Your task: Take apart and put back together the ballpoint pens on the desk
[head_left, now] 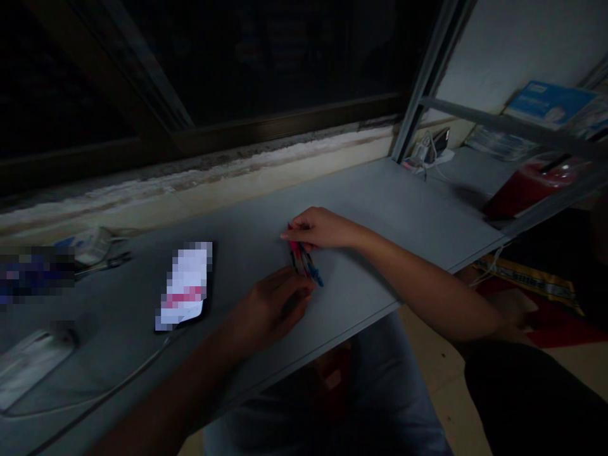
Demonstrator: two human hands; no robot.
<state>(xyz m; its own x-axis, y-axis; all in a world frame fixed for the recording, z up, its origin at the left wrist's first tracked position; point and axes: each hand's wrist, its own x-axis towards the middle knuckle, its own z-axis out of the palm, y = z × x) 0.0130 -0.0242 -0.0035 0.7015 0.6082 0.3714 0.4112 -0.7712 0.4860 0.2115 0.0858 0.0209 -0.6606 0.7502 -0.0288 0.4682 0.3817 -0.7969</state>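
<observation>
A small bunch of pens (302, 258), with red, dark and blue parts, lies on the grey table between my two hands. My right hand (319, 228) is closed on the far, red end of the bunch, thumb and fingers pinched together. At the near end, my left hand (280, 299) has its fingers bent round the pens. The blue tip sticks out just to the right of my left fingertips. Parts of the pens are hidden behind the fingers, and the dim light blurs their outlines.
A phone (185, 286) with a lit screen and a cable lies left of my hands. Farther left is a pale device (35, 361), with a white charger (95, 246) behind it. A metal frame (413, 126), red container (532, 183) and blue box (551, 101) stand at the right.
</observation>
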